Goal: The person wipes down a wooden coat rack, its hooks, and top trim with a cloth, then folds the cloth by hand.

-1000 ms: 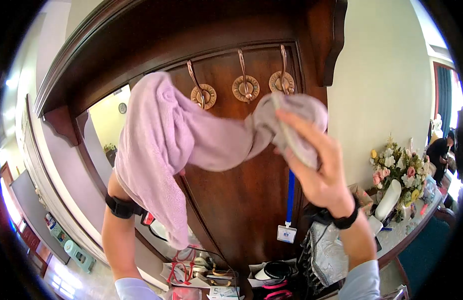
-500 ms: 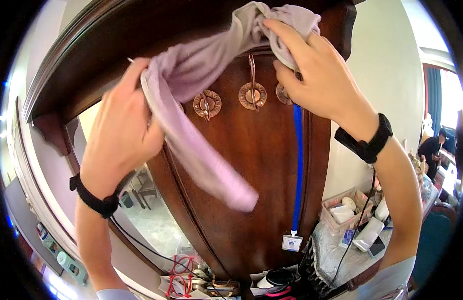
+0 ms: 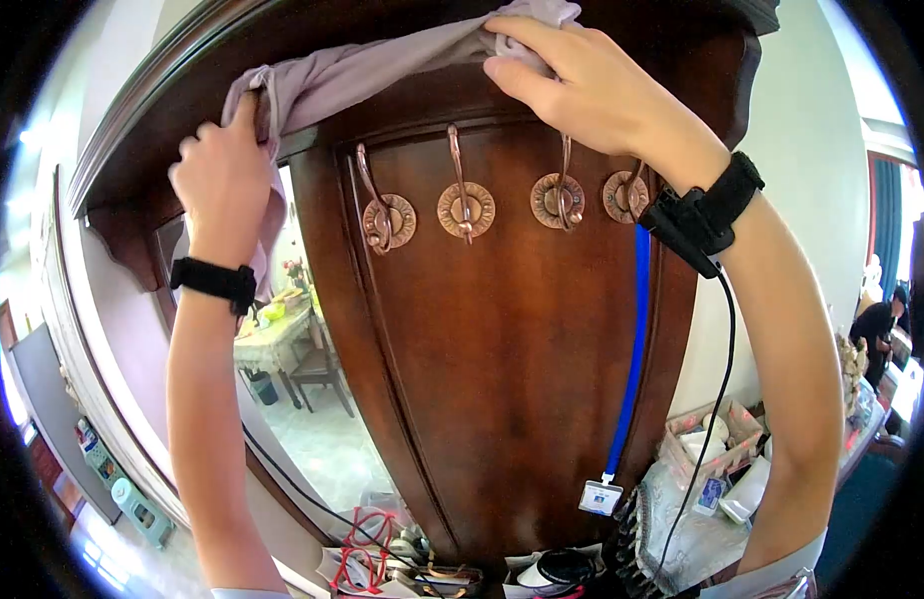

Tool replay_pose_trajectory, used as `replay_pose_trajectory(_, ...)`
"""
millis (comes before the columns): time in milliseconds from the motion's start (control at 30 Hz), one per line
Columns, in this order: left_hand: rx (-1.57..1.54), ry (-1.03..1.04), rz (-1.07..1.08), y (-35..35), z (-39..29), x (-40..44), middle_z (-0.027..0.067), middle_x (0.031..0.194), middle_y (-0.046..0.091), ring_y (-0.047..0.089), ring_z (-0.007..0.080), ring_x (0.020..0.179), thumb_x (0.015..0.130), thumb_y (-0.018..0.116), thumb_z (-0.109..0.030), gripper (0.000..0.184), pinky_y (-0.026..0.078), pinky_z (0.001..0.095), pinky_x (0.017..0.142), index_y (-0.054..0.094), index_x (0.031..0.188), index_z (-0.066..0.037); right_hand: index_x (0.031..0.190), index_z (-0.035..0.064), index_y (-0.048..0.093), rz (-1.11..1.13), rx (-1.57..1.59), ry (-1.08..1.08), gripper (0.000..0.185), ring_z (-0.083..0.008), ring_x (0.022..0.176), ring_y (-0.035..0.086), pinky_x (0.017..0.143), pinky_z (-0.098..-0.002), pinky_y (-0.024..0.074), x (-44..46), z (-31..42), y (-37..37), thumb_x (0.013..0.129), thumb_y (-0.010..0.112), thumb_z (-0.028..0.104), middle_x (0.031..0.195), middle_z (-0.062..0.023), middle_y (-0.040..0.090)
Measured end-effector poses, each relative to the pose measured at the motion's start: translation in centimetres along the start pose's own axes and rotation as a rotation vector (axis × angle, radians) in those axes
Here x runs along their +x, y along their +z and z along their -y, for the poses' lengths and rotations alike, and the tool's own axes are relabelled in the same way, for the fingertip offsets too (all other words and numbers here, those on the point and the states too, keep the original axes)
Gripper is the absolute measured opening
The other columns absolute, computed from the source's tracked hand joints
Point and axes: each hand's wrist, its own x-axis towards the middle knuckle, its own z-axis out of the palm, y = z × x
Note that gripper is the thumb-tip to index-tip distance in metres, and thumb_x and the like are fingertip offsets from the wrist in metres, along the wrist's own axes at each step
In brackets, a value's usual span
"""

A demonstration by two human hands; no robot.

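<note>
A pale mauve cloth (image 3: 372, 82) is stretched between my two hands, just under the dark wooden top ledge. My left hand (image 3: 222, 180) grips its bunched left end, the index finger pointing up into the folds, and a loose part hangs behind the wrist. At the upper right, my right hand (image 3: 582, 85) is closed on the other end with thumb and fingers. Copper-coloured coat hooks (image 3: 466, 209) are fixed to the wooden panel (image 3: 512, 339) below the cloth. From the rightmost hook area hangs a blue lanyard (image 3: 636, 349) with a badge (image 3: 601, 496).
Left of the panel, a mirror (image 3: 322, 439) reflects a table and chair. Bags and red-handled items (image 3: 367, 539) stand at the bottom. A pink basket (image 3: 716, 439) sits on a cloth-covered table at right. Another person (image 3: 874, 329) is far right. Cables trail from both wristbands.
Both hands have moved up and left, pulling the cloth tauter. Its loose end, hanging before the panel earlier, now drops behind my left wrist. More hooks show.
</note>
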Motion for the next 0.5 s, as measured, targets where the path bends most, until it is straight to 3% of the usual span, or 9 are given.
replay_pose_trajectory(33, -0.096, -0.016, 0.088, 1.1, 0.0, 0.4, 0.0181, 0.094, 0.066, 0.067, 0.0373, 0.083, 0.083, 0.067, -0.022, 0.041, 0.055, 0.0467, 0.063, 0.057, 0.123, -0.019, 0.131, 0.0056, 0.054, 0.0, 0.001, -0.007, 0.046, -0.0328, 0.085, 0.064, 0.079, -0.0382, 0.0481, 0.1, -0.3, 0.2, 0.093, 0.056, 0.032, 0.092, -0.0218, 0.066)
replay_pose_trajectory(67, -0.14, 0.013, -0.039, 2.1, -0.2, 0.3, 0.0204, 0.079, 0.067, 0.068, 0.0419, 0.078, 0.084, 0.062, -0.016, 0.042, 0.055, 0.0507, 0.065, 0.055, 0.126, -0.016, 0.128, 0.0071, 0.056, -0.011, -0.011, -0.022, 0.045, -0.0367, 0.092, 0.063, 0.084, -0.041, 0.0486, 0.4, -0.8, 0.5, 0.092, 0.055, 0.034, 0.098, -0.0233, 0.065)
replay_pose_trajectory(133, -0.306, 0.009, 0.049, 3.7, -0.8, 1.1, 0.0239, 0.088, 0.068, 0.067, 0.0445, 0.084, 0.082, 0.06, -0.012, 0.049, 0.054, 0.0531, 0.072, 0.053, 0.13, -0.016, 0.126, 0.0087, 0.058, -0.026, -0.024, -0.043, 0.045, -0.0407, 0.099, 0.062, 0.088, -0.0437, 0.0492, 1.0, -1.8, 0.9, 0.091, 0.053, 0.036, 0.105, -0.0248, 0.065)
replay_pose_trajectory(200, -0.544, 0.026, 0.002, 6.2, -1.2, 2.0, 0.0272, 0.094, 0.067, 0.065, 0.0475, 0.089, 0.079, 0.058, -0.01, 0.055, 0.052, 0.0538, 0.08, 0.051, 0.133, -0.013, 0.13, 0.0067, 0.057, 0.056, -0.035, -0.06, 0.049, -0.0348, 0.094, 0.065, 0.086, -0.0388, 0.0475, 1.6, -2.8, 1.2, 0.098, 0.046, 0.042, 0.102, -0.0217, 0.067)
replay_pose_trajectory(233, -0.594, -0.027, 0.049, 6.3, -1.9, 2.5, 0.0288, 0.096, 0.066, 0.063, 0.0477, 0.093, 0.079, 0.061, -0.019, 0.058, 0.05, 0.0517, 0.083, 0.049, 0.136, -0.011, 0.13, 0.0067, 0.057, 0.053, -0.037, -0.065, 0.049, -0.0348, 0.094, 0.065, 0.086, -0.0388, 0.0475, 1.7, -2.5, 1.1, 0.098, 0.046, 0.042, 0.102, -0.0217, 0.067)
replay_pose_trajectory(267, -0.663, -0.059, 0.068, 6.1, -2.6, 2.5, 0.0295, 0.1, 0.065, 0.062, 0.0478, 0.097, 0.079, 0.059, -0.018, 0.06, 0.05, 0.0506, 0.085, 0.046, 0.138, -0.009, 0.127, 0.0101, 0.06, 0.145, -0.065, 0.03, 0.049, -0.0368, 0.102, 0.062, 0.092, -0.0399, 0.0464, 1.7, -2.0, 1.1, 0.097, 0.043, 0.046, 0.109, -0.0235, 0.065)
replay_pose_trajectory(333, -0.806, -0.078, 0.101, 6.5, -3.6, 2.6, 0.0309, 0.109, 0.063, 0.06, 0.0469, 0.105, 0.08, 0.059, -0.02, 0.062, 0.048, 0.0487, 0.091, 0.043, 0.139, -0.007, 0.124, 0.0135, 0.062, 0.237, -0.093, 0.127, 0.05, -0.0389, 0.11, 0.06, 0.098, -0.041, 0.0453, 2.0, -1.9, 1.6, 0.097, 0.041, 0.049, 0.117, -0.0253, 0.063)
replay_pose_trajectory(433, -0.913, -0.06, 0.141, 5.4, -5.3, 2.4, 0.0304, 0.117, 0.061, 0.058, 0.042, 0.113, 0.079, 0.06, -0.026, 0.061, 0.045, 0.0433, 0.096, 0.047, 0.135, -0.002, 0.124, 0.0199, 0.065, 0.145, -0.325, 0.081, 0.051, -0.0494, 0.119, 0.049, 0.103, -0.0479, 0.0402, 1.4, -3.2, 3.8, 0.097, 0.035, 0.052, 0.119, -0.028, 0.061)
replay_pose_trajectory(500, -0.987, -0.014, 0.165, 4.5, -6.0, 2.8, 0.0291, 0.119, 0.061, 0.058, 0.0393, 0.114, 0.079, 0.061, -0.03, 0.06, 0.044, 0.041, 0.096, 0.051, 0.131, -0.001, 0.123, 0.0209, 0.065, 0.129, -0.372, 0.071, 0.05, -0.0511, 0.12, 0.048, 0.104, -0.0498, 0.0391, 1.4, -4.5, 4.4, 0.097, 0.035, 0.051, 0.121, -0.0288, 0.059)
